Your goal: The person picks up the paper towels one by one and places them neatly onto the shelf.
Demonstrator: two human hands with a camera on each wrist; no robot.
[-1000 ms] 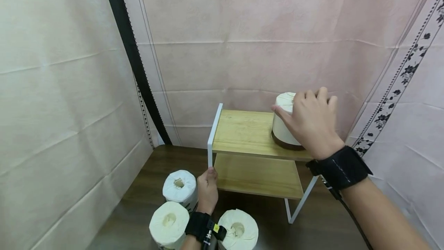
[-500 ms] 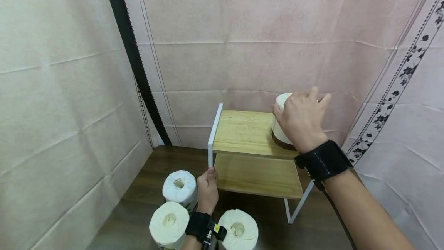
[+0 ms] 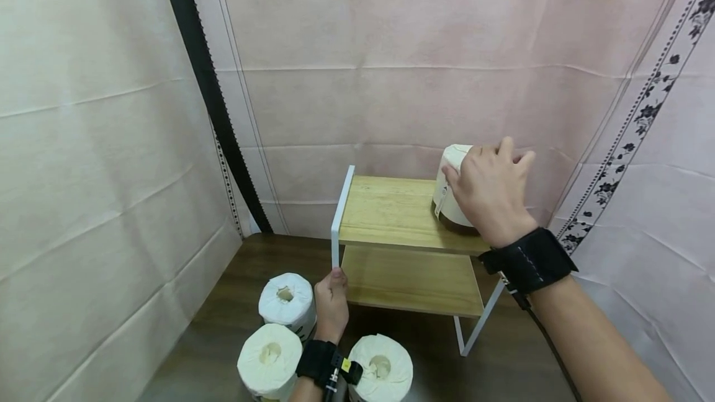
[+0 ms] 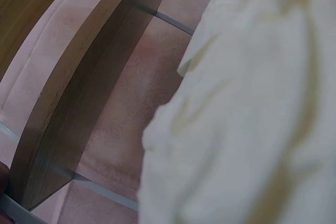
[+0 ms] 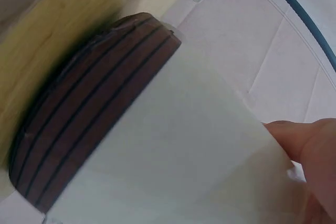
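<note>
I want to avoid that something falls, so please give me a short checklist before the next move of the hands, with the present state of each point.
1. Right hand holding the upper roll: ok, thumb against its side.
2. Its base flat on the upper board: cannot tell, part is hidden.
3. Left hand steadying the shelf frame: ok, it grips the left side.
4. Both shelf sides standing on the table: cannot tell, the left foot is not visible.
5. Other three rolls upright: ok, hole ends up.
6. Free room around the left wrist strap: not ok, rolls stand close on both sides.
</note>
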